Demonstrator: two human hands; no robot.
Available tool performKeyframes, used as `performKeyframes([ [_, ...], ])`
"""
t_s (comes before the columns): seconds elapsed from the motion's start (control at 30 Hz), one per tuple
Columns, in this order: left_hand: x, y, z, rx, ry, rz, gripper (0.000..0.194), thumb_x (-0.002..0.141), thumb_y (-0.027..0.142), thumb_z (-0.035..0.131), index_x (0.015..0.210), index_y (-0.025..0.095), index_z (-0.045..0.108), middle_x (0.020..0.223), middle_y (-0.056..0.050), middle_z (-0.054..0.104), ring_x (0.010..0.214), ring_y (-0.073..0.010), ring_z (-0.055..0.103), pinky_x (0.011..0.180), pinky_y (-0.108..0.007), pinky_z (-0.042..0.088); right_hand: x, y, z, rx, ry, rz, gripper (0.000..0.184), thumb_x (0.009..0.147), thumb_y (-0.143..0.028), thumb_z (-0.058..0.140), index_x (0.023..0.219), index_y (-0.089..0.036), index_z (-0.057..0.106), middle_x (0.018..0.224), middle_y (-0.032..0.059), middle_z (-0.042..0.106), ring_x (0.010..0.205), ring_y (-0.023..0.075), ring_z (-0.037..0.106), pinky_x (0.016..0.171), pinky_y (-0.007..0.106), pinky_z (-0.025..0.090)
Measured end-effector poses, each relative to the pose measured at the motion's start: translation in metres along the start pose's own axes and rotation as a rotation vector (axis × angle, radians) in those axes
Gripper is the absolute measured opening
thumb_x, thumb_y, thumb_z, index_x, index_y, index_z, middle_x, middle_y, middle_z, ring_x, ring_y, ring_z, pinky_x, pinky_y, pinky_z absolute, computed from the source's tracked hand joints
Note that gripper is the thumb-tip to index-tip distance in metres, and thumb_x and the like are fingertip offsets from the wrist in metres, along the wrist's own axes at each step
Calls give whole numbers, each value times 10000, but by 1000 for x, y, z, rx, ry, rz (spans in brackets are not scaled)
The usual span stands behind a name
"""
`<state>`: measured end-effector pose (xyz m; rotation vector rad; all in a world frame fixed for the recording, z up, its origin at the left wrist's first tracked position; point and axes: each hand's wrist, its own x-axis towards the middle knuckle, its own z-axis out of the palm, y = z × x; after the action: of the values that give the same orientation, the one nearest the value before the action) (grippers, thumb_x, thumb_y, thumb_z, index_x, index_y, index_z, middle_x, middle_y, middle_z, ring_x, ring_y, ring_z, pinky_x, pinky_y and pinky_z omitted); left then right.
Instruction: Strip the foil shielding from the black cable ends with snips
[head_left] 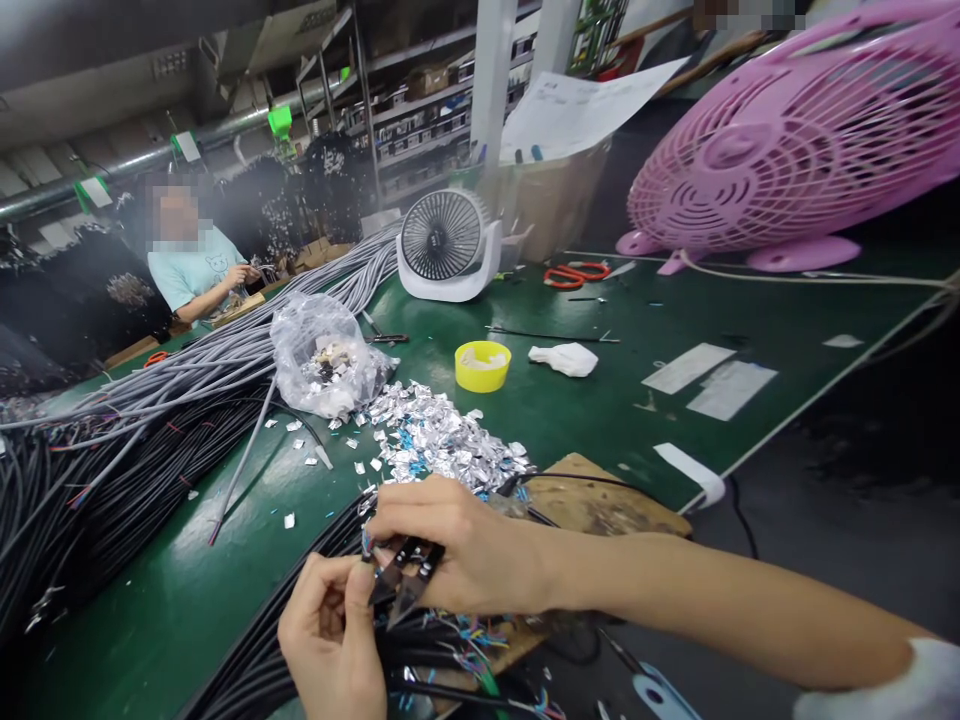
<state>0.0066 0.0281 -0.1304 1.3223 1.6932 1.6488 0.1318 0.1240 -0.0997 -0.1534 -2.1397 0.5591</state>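
My left hand (330,630) is closed, its thumb and fingertips pinching the end of a black cable. Thin coloured wires (367,542) stick out of that end. My right hand (469,545) curls around small thread snips (411,578), whose blades point down toward the left hand. Its thumb and index fingertips meet at the coloured wires. Below both hands lie black cables (262,640) with stripped, multicoloured wire ends (472,640). A worn wooden board (600,500) is partly under the right forearm. Just beyond the hands spreads a pile of silver foil scraps (442,440).
Grey cables (187,370) cover the left. A plastic bag (319,350), yellow dish (482,378), white fan (446,245), red-handled scissors (576,274) and pink fan (787,150) stand or lie on the green table (150,610). Another person (202,260) sits across. A light-blue-handled tool (660,690) lies lower right.
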Motion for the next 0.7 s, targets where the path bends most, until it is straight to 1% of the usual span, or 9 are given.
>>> performKeyframes([
  [0.03, 0, -1, -1, 14, 8, 4, 299, 836, 374, 548, 644, 160, 631, 601, -10, 580, 562, -135, 559, 735, -286, 461, -1, 0, 0, 1, 0, 4, 74, 751, -121, 534, 711, -97, 592, 623, 18, 530, 548, 83, 406, 474, 196, 329],
  [0.07, 1, -2, -2, 27, 14, 2, 310, 842, 381, 538, 649, 159, 634, 595, -9, 576, 543, -128, 549, 722, -280, 467, -1, -1, 0, 10, -2, 8, 70, 750, -124, 546, 701, -98, 590, 623, 15, 528, 551, 81, 406, 479, 194, 332],
  [0.13, 4, -5, -6, 51, -15, -8, 337, 844, 408, 527, 653, 155, 640, 580, -9, 562, 489, -114, 518, 578, -233, 471, 0, -1, 0, 48, 5, 15, 67, 750, -135, 573, 697, -96, 589, 629, 12, 530, 556, 76, 411, 491, 187, 345],
  [0.17, 5, -6, -8, 60, -35, -22, 367, 847, 436, 514, 653, 153, 645, 574, -11, 559, 462, -107, 501, 493, -209, 449, 0, -2, -1, 69, 19, 18, 68, 751, -133, 580, 695, -96, 587, 634, 10, 533, 558, 73, 415, 496, 182, 353],
  [0.23, 7, -8, -12, 80, -54, -60, 438, 844, 504, 487, 648, 152, 659, 579, -21, 577, 444, -102, 497, 406, -184, 404, 2, -2, -1, 106, 57, 19, 49, 748, -109, 572, 703, -100, 587, 656, 8, 549, 564, 66, 431, 513, 173, 374],
  [0.33, 9, -9, -14, 138, -33, -98, 458, 821, 553, 502, 672, 163, 691, 630, -34, 653, 525, -113, 578, 494, -178, 431, 3, -1, 0, 111, 94, -4, 56, 736, -85, 561, 759, -109, 605, 692, 10, 580, 584, 70, 464, 540, 174, 400],
  [0.4, 9, -9, -13, 159, -38, -83, 429, 794, 549, 547, 671, 167, 698, 626, -30, 672, 546, -119, 602, 533, -180, 438, 3, 0, 0, 83, 97, -17, 64, 755, -92, 557, 770, -108, 617, 692, 17, 588, 587, 74, 474, 538, 178, 399],
  [0.53, 9, -4, -10, 114, -45, -31, 432, 777, 538, 573, 622, 150, 685, 576, -41, 651, 511, -133, 592, 504, -196, 462, 1, 1, 1, 24, 103, -37, 127, 794, -115, 532, 702, -99, 617, 645, 22, 569, 548, 72, 447, 487, 183, 357],
  [0.7, 11, 0, -9, 105, -54, -24, 398, 777, 507, 589, 655, 148, 710, 624, -64, 683, 553, -153, 625, 534, -208, 490, 0, 1, 2, -38, 110, -85, 154, 787, -113, 513, 663, -95, 602, 620, 26, 551, 541, 78, 438, 465, 192, 335],
])
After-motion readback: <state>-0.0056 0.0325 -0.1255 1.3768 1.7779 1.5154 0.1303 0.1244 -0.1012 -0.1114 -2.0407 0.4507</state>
